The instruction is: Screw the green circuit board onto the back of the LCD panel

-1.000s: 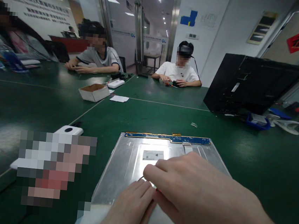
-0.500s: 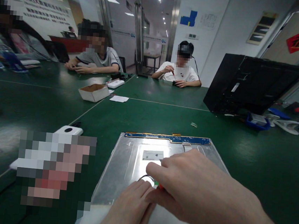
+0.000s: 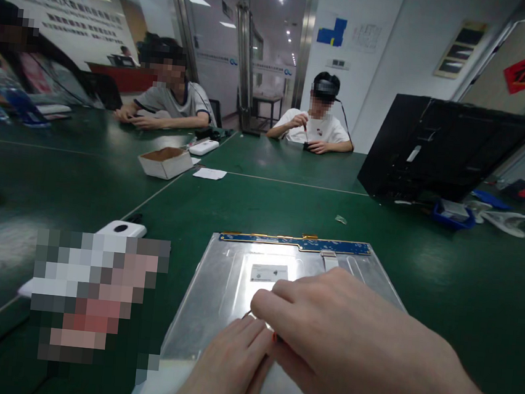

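A flat metal-backed display panel (image 3: 207,288) lies on the table in front of me, a narrow blue circuit board (image 3: 262,241) along its far edge. My left hand (image 3: 228,361) rests low over the panel, fingers closed together and their tips hidden behind my right hand. A short stretch of thin dark wire (image 3: 246,314) shows at those fingertips. Over the panel's middle, my right hand (image 3: 319,332) is curled into a closed grip, touching or nearly touching the left. A tiny orange-red bit (image 3: 275,336) peeks out beneath its fingers; the rest of that object is hidden.
Left of the panel lies a white device (image 3: 122,229), partly blurred out. Farther off are an open cardboard box (image 3: 166,163) and a paper slip (image 3: 209,173). A black monitor (image 3: 443,149) and a blue tray (image 3: 453,215) stand at right. Several people sit around the green table (image 3: 289,209).
My right hand has shifted slightly left and down toward my left hand, covering more of the wire and the orange-red bit. The panel has not moved.
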The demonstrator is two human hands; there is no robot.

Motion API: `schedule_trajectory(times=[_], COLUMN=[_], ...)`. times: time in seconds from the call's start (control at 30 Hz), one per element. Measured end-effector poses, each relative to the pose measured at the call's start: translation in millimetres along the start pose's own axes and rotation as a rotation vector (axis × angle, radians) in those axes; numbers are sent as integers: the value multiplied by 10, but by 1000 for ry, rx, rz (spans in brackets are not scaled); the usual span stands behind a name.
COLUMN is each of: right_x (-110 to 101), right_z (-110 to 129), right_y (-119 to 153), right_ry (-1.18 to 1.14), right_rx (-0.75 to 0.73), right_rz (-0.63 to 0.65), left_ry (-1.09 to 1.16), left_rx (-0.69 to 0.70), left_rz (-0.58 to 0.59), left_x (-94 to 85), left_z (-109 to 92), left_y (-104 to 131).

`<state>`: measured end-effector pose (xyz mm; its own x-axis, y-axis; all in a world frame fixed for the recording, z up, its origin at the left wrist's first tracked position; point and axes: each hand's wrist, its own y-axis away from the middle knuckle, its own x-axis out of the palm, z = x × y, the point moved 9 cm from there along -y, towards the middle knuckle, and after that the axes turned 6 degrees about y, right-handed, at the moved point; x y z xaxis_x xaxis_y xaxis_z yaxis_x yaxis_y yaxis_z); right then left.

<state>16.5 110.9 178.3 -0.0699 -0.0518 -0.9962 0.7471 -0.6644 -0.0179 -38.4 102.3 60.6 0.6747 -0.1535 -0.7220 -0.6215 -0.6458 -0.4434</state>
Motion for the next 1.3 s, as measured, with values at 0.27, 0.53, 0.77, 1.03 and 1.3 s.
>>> schedule_trajectory(times=[0.27, 0.53, 0.77, 1.03, 1.3], right_x=[3, -8, -9, 10, -8], right_z=[-83, 1, -9, -96, 8], right_y=[-17, -14, -15, 0, -4], right_ry=[41, 5, -13, 23, -2], right_rx=[61, 12, 34, 70, 25], right_rz=[-33, 38, 45, -7, 56], left_ry=[-54, 11, 18, -23, 33], left_rx=[-1, -10, -24, -10, -20], left_rz=[2, -13, 20, 13, 10], left_x=[15, -32, 27, 30, -10], left_z=[5, -10, 43, 23, 5], left_y=[28, -37, 14, 29, -9])
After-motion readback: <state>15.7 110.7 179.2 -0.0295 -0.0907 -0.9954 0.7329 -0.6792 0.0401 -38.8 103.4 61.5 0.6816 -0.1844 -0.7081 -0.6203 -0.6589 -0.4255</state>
